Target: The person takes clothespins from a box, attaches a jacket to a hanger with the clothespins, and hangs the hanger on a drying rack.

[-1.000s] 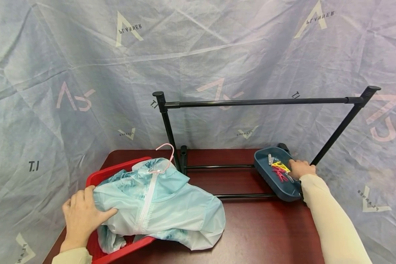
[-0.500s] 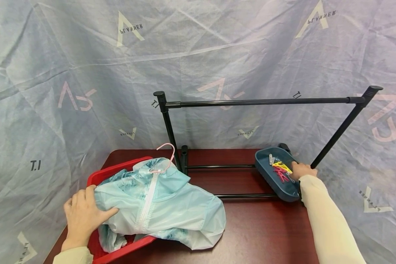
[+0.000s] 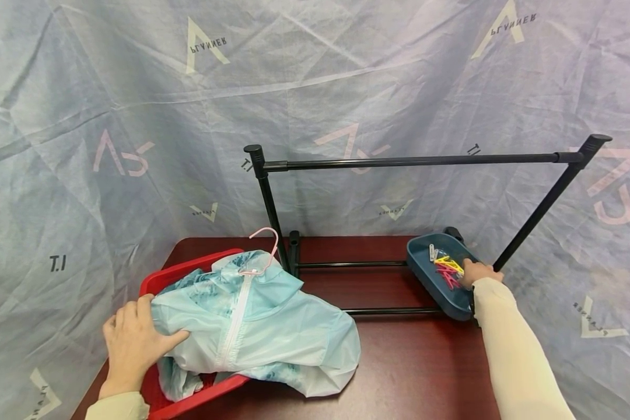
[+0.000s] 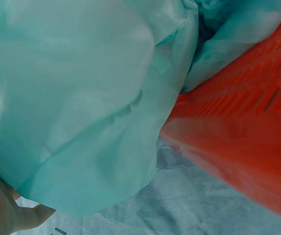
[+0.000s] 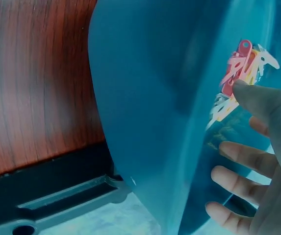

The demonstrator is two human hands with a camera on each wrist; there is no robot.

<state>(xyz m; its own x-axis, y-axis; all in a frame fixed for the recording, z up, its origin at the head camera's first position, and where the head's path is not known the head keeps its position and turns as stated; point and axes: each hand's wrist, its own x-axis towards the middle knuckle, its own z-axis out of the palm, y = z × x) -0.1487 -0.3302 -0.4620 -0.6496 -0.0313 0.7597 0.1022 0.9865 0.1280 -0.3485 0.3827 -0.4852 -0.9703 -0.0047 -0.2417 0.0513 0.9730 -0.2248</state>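
Observation:
A pale blue jacket (image 3: 273, 326) with a white zip lies over the red basket (image 3: 154, 283), a pink hanger (image 3: 274, 236) sticking out at its collar. At the jacket's left edge my left hand (image 3: 131, 344) holds the fabric, thumb over the front and fingers round the edge. In the left wrist view the cloth (image 4: 76, 98) spans the space between thumb and fingertips. My right hand (image 3: 480, 274) reaches into the blue tray (image 3: 425, 274). Its fingers are apart, and the thumb is beside pink, yellow and white clothespins (image 5: 238, 73); contact cannot be made out.
A black rack stands on the dark red table (image 3: 409, 361), its top bar (image 3: 399, 162) running above the tray. The tray overlaps the rack's base bars (image 3: 357, 264) at the right. A printed grey cloth (image 3: 320, 87) hangs behind.
My right hand and forearm have shifted slightly left over the tray. The view has moved a little. My left hand stays on the jacket.

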